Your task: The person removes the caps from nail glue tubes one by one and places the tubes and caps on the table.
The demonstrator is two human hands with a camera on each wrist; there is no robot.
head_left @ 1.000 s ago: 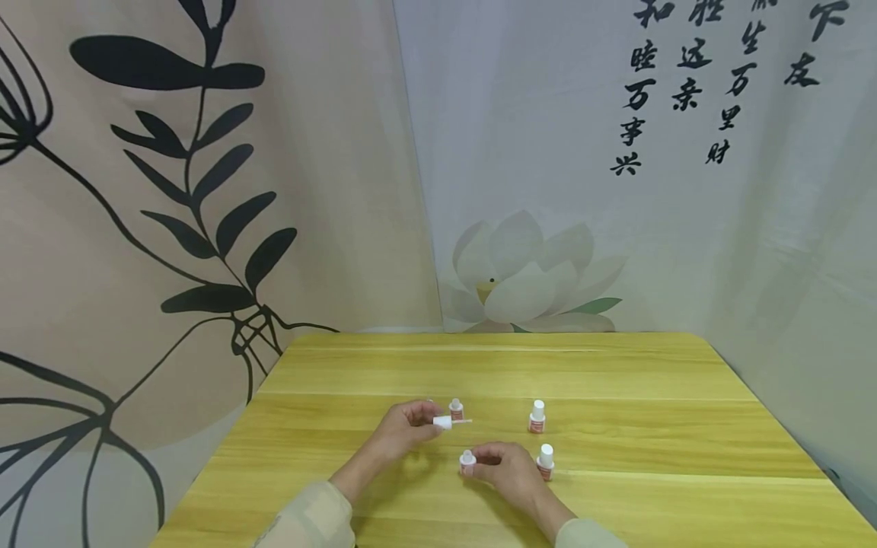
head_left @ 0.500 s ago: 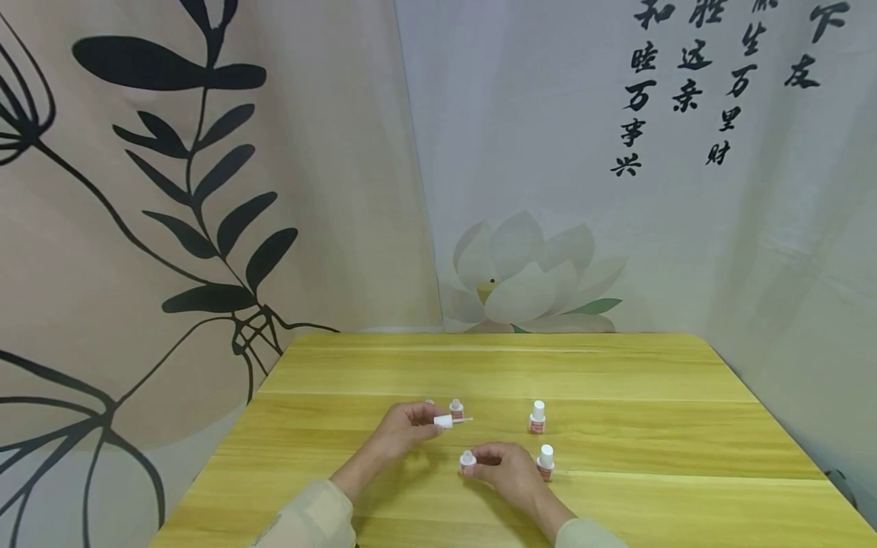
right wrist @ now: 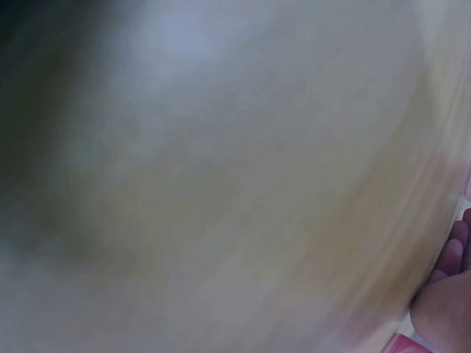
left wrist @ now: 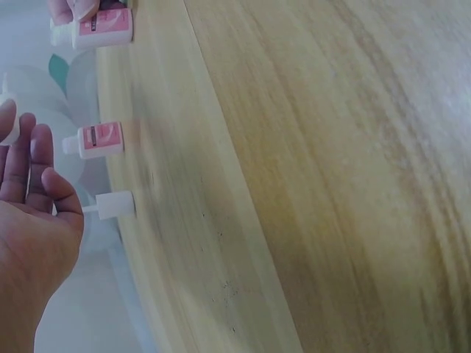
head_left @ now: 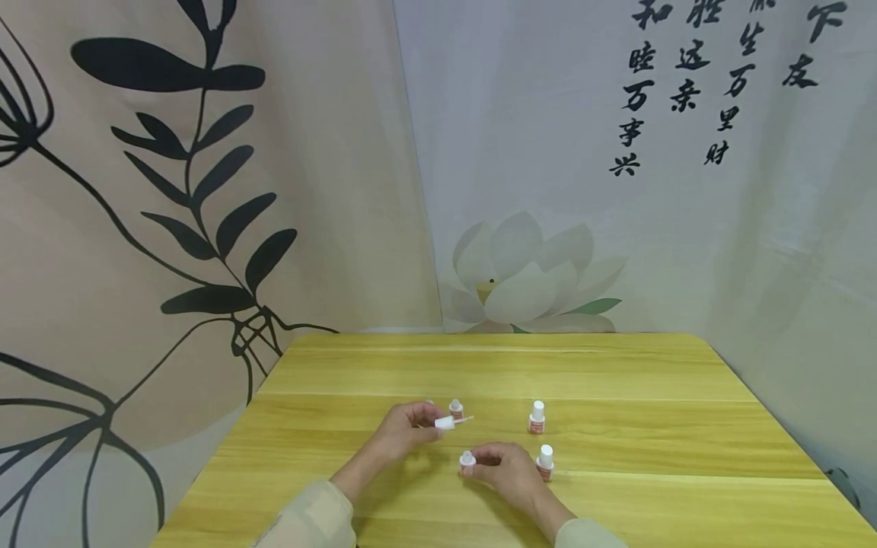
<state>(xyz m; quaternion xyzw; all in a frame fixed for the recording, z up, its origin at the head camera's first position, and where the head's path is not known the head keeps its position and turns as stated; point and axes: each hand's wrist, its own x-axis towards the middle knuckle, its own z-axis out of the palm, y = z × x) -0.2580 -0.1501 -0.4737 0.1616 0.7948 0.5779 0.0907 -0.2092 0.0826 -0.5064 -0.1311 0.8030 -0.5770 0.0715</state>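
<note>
In the head view my left hand (head_left: 409, 426) pinches a white brush cap (head_left: 444, 422), its thin brush pointing right and slightly up. My right hand (head_left: 505, 470) grips a small white uncapped bottle (head_left: 467, 460) standing on the table, just below and right of the brush. That bottle's pink label (left wrist: 107, 26) shows in the left wrist view. Behind the brush stands another uncapped bottle (head_left: 456, 409). Beside it a second white cap (left wrist: 115, 205) stands on the table with its stem up; my left hand mostly hides it in the head view. The right wrist view is blurred.
Two capped bottles stand on the right of the wooden table (head_left: 617, 426): one farther back (head_left: 537, 417), the other (head_left: 545, 463) close beside my right hand. A printed curtain (head_left: 356, 190) hangs behind the table's far edge.
The brush cap in my left hand has tilted a little, so that its brush points more upward. My right hand and the bottles stay in place.
</note>
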